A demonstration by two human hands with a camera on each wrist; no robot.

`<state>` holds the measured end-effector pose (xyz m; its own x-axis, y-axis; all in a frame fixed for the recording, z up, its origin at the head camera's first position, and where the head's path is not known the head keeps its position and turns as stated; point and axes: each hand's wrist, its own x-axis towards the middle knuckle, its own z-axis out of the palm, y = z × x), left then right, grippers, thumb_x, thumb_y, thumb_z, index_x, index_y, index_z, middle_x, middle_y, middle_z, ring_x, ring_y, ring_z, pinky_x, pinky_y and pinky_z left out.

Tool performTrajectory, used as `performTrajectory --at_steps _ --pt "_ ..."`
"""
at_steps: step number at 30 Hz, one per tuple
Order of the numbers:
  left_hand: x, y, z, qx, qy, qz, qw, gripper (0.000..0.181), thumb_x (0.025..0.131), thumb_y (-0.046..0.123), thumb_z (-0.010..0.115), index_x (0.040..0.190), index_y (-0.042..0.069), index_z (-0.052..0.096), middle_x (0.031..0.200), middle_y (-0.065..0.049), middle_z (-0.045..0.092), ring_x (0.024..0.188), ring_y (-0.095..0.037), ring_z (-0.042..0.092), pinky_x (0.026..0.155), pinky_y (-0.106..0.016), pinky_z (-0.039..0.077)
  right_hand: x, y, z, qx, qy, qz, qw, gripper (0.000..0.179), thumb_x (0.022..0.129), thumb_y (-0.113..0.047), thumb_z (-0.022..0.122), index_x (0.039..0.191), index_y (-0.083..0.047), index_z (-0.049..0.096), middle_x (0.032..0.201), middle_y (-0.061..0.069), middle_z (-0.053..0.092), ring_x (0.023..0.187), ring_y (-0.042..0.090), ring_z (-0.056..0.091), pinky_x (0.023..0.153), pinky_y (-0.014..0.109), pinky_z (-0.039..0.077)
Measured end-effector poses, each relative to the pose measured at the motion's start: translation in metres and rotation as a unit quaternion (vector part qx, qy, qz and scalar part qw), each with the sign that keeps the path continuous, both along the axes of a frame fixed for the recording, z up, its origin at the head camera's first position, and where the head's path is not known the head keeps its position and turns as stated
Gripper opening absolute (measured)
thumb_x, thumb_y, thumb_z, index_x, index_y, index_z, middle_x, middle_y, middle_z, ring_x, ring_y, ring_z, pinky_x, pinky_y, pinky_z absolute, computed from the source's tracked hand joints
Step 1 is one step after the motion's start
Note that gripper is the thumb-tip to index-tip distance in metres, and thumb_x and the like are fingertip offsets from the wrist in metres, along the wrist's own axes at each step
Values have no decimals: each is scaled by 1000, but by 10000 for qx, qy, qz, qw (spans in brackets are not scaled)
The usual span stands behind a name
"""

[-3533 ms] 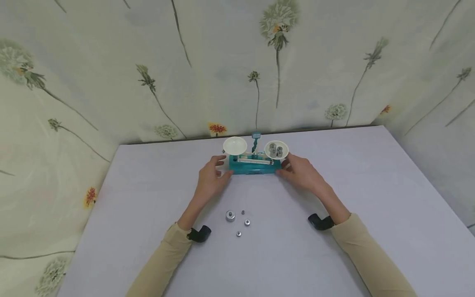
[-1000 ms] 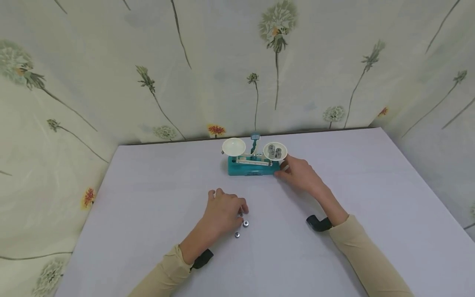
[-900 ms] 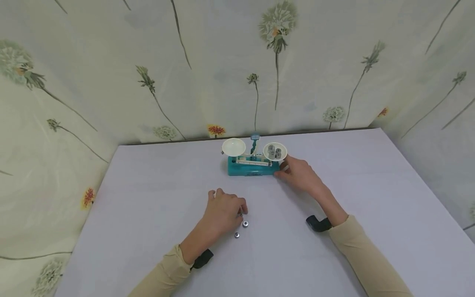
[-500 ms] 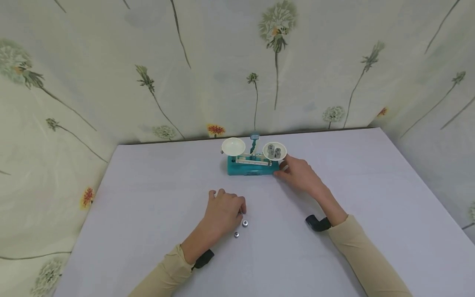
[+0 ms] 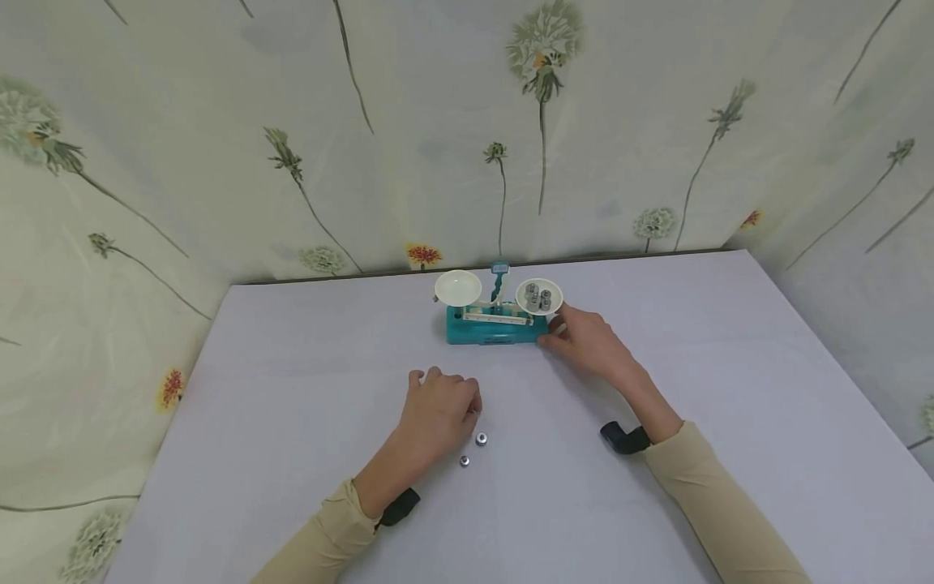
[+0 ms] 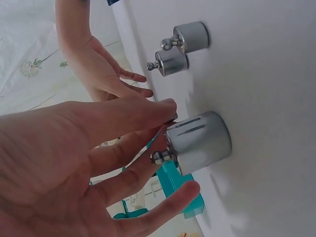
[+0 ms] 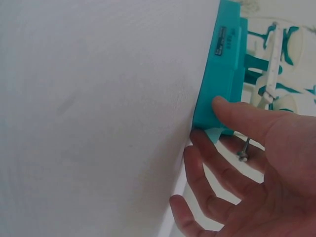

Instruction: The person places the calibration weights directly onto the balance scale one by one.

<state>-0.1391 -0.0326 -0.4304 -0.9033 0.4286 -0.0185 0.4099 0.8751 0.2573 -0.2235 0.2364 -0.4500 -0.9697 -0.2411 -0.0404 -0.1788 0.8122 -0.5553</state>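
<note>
My left hand (image 5: pixel 436 414) pinches a small metal balance weight (image 6: pixel 172 118) between thumb and index finger, mostly hidden by the thumb. Right beside those fingers stands a large knobbed weight (image 6: pixel 203 142), covered by the hand in the head view. Two smaller weights (image 5: pixel 481 439) stand upright just to the right of the left hand. At the back of the table is a teal balance scale (image 5: pixel 496 333). My right hand (image 5: pixel 589 345) grips its right end, thumb on the front face and fingers behind the corner.
The scale's left white pan (image 5: pixel 458 288) holds nothing, while several metal weights (image 5: pixel 533 297) stand in its right pan (image 5: pixel 557 293). The white table (image 5: pixel 306 349) ends at a flower-printed cloth (image 5: pixel 409 162) behind the scale.
My left hand has left the scale's left end and come down to the loose weights, taking hold of the smallest. Lately it has lifted slightly. The right hand stays on the scale.
</note>
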Motion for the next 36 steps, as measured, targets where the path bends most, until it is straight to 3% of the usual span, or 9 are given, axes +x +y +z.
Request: performTrajectory --at_steps 14,30,36 --pt "-4 -5 11 131 -107 161 9997 5 94 19 84 99 19 81 88 -1 80 93 -26 66 110 -65 49 0 -1 3 -48 -19 49 10000 56 105 -21 69 154 -5 48 131 25 72 119 41 72 96 58 60" --pt "-13 -16 28 447 5 473 9979 7 96 20 83 103 19 82 94 0 81 96 -27 66 108 -60 50 0 0 3 -36 -73 -5 10000 59 105 -21 69 157 -6 46 131 24 72 120 41 72 96 57 61" --pt "-16 -18 30 534 42 540 9971 8 96 19 82 105 18 81 96 0 81 99 -27 67 106 -58 51 0 1 2 -17 -100 -25 9999 59 104 -22 69 156 -6 46 131 24 72 119 41 72 96 57 61"
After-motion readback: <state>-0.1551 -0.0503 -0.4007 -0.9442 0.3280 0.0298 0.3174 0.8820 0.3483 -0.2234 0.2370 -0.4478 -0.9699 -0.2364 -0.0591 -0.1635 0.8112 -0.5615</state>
